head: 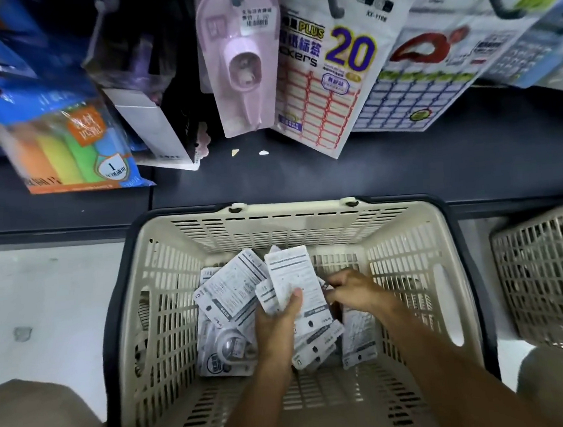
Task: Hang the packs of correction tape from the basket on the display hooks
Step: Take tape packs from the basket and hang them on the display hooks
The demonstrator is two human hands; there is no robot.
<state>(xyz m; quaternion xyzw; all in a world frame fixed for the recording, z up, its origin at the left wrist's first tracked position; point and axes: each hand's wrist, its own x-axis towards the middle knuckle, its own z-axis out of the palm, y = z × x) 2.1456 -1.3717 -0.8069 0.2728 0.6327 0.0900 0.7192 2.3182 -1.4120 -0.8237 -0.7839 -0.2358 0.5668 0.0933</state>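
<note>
Left grip (278, 318) clutches several packs (295, 279) (printed backs up) inside the basket (408, 257); right grip (350, 288) pinches another.

Dark shelf base (304, 177) runs across the middle, 9 to 3 o'clock. White glossy floor (44, 299) below it at 8 o'clock, small grey mark on it. Second slatted basket (541, 277) at 3 o'clock. Hanging stock at 12: sticker label packs (326, 75), sticky-note pack (62, 143) at 10. Lighting even, overhead.
</note>
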